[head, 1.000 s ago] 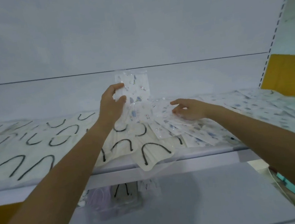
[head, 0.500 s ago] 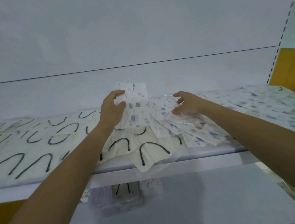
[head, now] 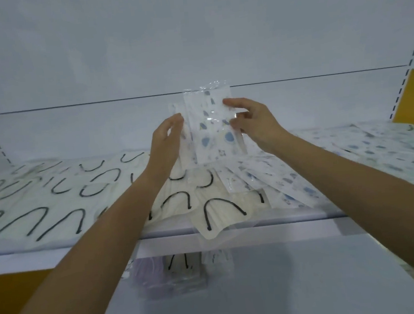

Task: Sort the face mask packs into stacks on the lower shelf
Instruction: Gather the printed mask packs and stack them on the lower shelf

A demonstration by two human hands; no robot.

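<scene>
Blurred cream packs (head: 43, 194) cover the upper shelf's (head: 280, 223) left. Under its edge, half-hidden stacks (head: 178, 273) sit on the lower shelf (head: 310, 285). The left hand (head: 166, 140) grips the left edge of the upright printed packs (head: 211, 131), fingertips hidden; the right hand (head: 255, 123) pinches their right edge. Their count is unclear.

Left hand (head: 167, 140) and right hand (head: 256, 126) on upright patterned mask packs (head: 211, 134) over shelf (head: 293, 222)

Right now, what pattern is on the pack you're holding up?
The held pack is white with blue shapes; head view.
</scene>
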